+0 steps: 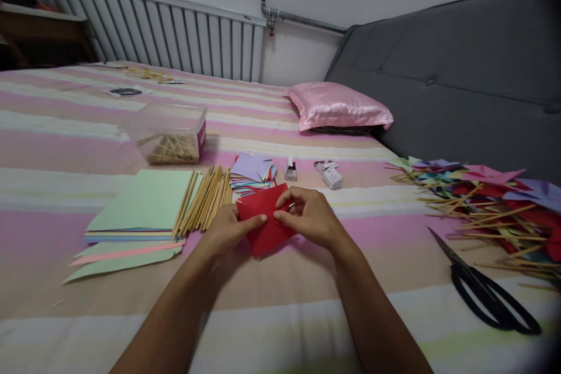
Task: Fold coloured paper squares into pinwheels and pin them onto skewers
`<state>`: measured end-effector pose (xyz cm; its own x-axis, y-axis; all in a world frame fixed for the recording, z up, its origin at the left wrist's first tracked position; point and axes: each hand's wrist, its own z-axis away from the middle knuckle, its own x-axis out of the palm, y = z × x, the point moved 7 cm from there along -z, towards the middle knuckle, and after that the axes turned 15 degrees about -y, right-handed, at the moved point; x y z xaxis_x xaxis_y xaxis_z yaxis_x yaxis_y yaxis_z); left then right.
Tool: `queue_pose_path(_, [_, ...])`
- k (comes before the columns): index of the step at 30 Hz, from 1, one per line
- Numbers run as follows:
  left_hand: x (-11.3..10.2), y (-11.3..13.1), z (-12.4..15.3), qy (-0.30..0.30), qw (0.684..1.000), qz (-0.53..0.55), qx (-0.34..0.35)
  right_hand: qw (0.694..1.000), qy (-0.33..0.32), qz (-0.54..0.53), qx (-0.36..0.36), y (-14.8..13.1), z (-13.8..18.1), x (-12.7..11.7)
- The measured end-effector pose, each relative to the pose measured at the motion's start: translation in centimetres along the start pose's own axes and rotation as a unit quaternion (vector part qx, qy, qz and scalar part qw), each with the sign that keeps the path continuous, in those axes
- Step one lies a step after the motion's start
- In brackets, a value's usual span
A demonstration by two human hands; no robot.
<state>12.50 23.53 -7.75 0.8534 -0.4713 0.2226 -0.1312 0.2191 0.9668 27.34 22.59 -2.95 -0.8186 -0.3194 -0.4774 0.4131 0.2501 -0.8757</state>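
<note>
A red paper square (263,228) is held between both hands above the striped bedspread. My left hand (228,232) pinches its left edge, thumb on top. My right hand (309,216) pinches the paper's middle from the right with thumb and fingers closed. Just left of the hands lies a row of wooden sticks (205,203) on a stack of coloured paper sheets (140,210). Behind the red paper sits a small pile of cut coloured squares (253,172).
A clear plastic box of sticks (169,133) stands at the back left. Black scissors (486,289) lie at the right, with a heap of finished paper pinwheels (495,201) beyond them. Two small white items (328,173) and a pink pillow (337,106) lie farther back.
</note>
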Motion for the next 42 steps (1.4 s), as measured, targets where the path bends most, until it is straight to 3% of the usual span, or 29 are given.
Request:
queue_pose_path(5, [0.5,-0.1,0.2,0.01,0.996,0.087,0.009,0.998,0.028,-0.015,-0.062,-1.2,0.1,-0.3])
queue_pose_path(13, [1.5,0.4,0.5,0.032,0.983,0.179,0.035,0.992,0.054,-0.094,-0.069,-1.1,0.0,-0.1])
queue_pose_path(22, [1.2,0.1,0.5,0.052,0.981,0.183,0.027,0.984,0.068,-0.157,-0.042,-0.3,-0.2,0.0])
queue_pose_path(32, [1.3,0.2,0.5,0.046,0.981,0.187,0.037,0.987,0.091,-0.114,-0.061,-0.3,-0.2,-0.5])
queue_pose_path(42, [0.7,0.9,0.6,0.062,0.974,0.215,0.032,0.978,0.138,-0.149,-0.052,0.2,-0.1,-1.3])
